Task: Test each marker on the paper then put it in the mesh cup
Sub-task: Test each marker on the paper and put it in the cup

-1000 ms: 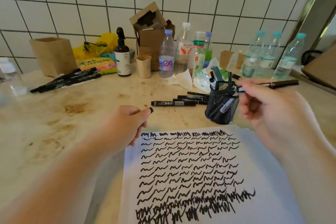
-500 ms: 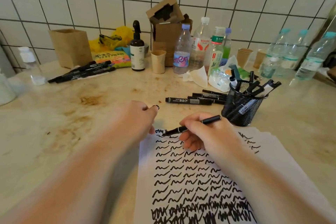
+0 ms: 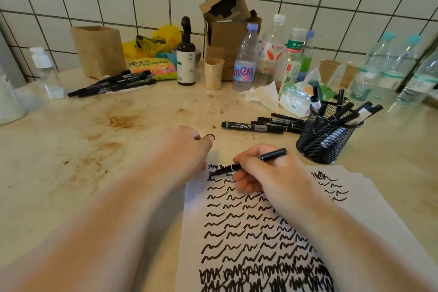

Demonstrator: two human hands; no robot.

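Note:
My right hand point(image 3: 267, 173) grips a thin black marker point(image 3: 272, 155), its tip touching the top left corner of the white paper point(image 3: 379, 216), which is covered in black squiggles. My left hand point(image 3: 187, 149) rests at the paper's left edge and pinches the marker's black cap point(image 3: 210, 136) between finger and thumb. The black mesh cup point(image 3: 326, 135) stands just beyond the paper to the right, with several markers sticking out of it. Several more black markers point(image 3: 258, 125) lie on the counter left of the cup.
Another bunch of black markers point(image 3: 113, 83) lies at the back left by a brown box point(image 3: 98, 51). Plastic bottles point(image 3: 245, 59), a dark spray bottle point(image 3: 186, 54), paper cups point(image 3: 213, 73), crumpled tissue point(image 3: 263, 96) and cardboard stand along the tiled wall.
My right hand came from beside the mesh cup down to the paper with the marker, and the tip now touches the top left corner. My left hand kept the cap.

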